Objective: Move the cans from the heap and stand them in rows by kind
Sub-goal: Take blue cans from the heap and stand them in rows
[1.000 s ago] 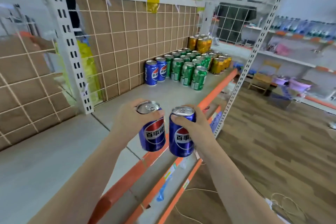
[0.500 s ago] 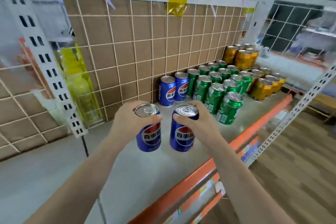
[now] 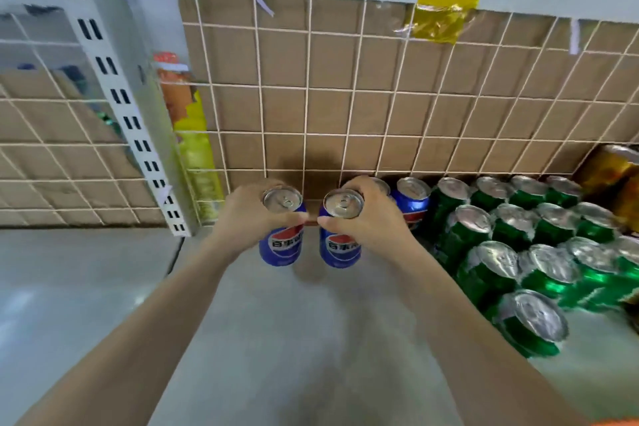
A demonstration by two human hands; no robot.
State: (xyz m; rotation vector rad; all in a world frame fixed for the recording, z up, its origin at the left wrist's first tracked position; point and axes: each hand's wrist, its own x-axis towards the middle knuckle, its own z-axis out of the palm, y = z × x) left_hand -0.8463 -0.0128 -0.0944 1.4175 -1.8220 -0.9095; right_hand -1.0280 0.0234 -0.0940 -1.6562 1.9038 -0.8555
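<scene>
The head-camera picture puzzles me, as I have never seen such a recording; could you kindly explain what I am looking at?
There is no machine here: a person wears a wide-angle camera on the head, so you look forward and down along their two bare arms. That lens bends straight lines near the edges.

The left hand holds one blue can and the right hand holds another blue can, each upright, fingers wrapped round the top.

They are over a grey shelf backed by a wire grid with cardboard behind. To the right stand more blue cans against the grid, then rows of green cans, and gold cans at the edge.
</scene>
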